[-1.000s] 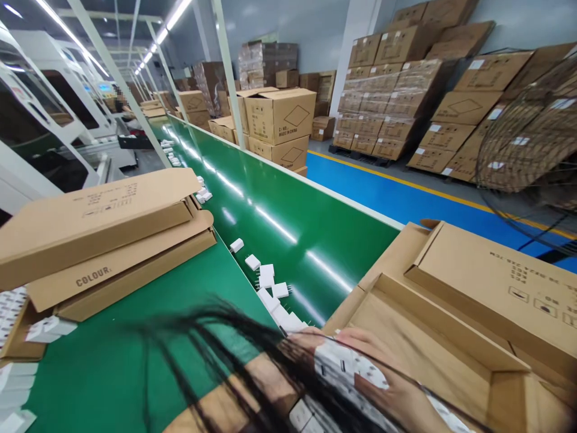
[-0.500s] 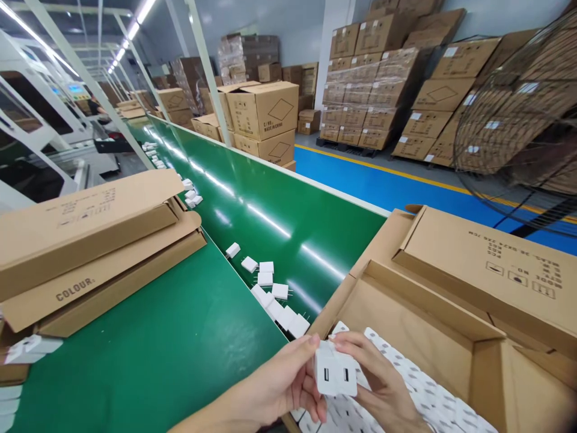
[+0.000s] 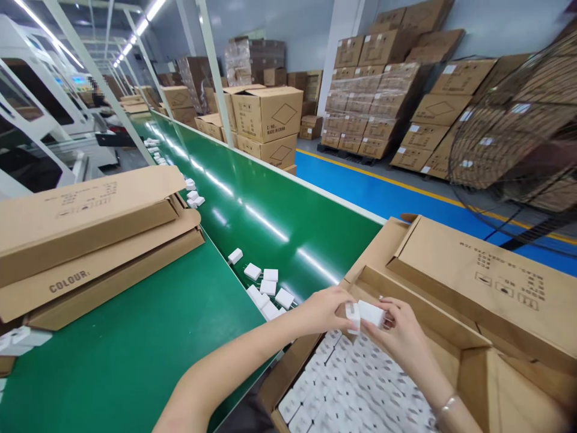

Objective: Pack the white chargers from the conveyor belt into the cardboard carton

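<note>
Between the fingertips of my left hand is a white USB charger, turned on its side. My right hand pinches a second white charger by its prong end, close beside the first. Both are held above an open cardboard box packed with rows of white chargers. More loose chargers lie along the near edge of the green conveyor belt, just left of my left hand.
Folded cardboard boxes rest on the green table at left, with several chargers beside them. A carton lid lies beyond the open box. Stacked cartons stand behind the belt, and a fan is at far right.
Both hands have moved right and up, over the box. The chargers, earlier held together with USB ports facing me, are now turned and slightly apart, one in each hand. The view has shifted a little.
</note>
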A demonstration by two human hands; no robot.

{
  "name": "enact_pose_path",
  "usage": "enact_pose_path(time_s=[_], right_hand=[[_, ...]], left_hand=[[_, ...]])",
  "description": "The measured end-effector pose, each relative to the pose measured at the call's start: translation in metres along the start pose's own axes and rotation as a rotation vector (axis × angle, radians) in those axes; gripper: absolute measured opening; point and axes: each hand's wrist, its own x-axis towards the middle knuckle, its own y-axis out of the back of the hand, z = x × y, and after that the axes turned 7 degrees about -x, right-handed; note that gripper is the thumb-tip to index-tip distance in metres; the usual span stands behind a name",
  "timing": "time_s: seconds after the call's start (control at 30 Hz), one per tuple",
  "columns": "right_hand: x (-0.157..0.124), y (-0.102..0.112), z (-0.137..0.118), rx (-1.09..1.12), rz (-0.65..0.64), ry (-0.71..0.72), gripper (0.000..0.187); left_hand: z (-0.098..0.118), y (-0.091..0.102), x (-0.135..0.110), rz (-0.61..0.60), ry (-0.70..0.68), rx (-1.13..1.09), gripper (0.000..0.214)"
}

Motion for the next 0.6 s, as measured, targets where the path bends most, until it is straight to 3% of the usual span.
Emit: enact_pose_path(time_s=[0.1, 0.2, 0.43, 0.53, 0.6], right_hand=[[0.004, -0.013, 0.009, -0.051, 0.014, -0.012, 0.027], [0.003, -0.021, 0.010, -0.089, -0.048, 0.006, 0.022], [0.003, -0.032, -0.012, -0.151, -0.343, 0.152, 0.020], [0.007, -0.018, -0.014, -0.194, -0.383, 0.185, 0.027], [0.009, -0.007, -0.017, -0.245, -0.345, 0.168, 0.034]], left_hand=[[-0.007, -0.002, 0.017, -0.040, -0.182, 0.414, 0.035], [-0.015, 0.002, 0.015, -0.071, -0.229, 0.621, 0.034], [-0.012, 0.002, 0.018, -0.259, -0.026, 0.672, 0.025], [-0.004, 0.010, 0.012, -0.222, -0.010, 0.667, 0.036], [-0.002, 0.026, -0.005, -0.164, 0.083, 0.701, 0.045]])
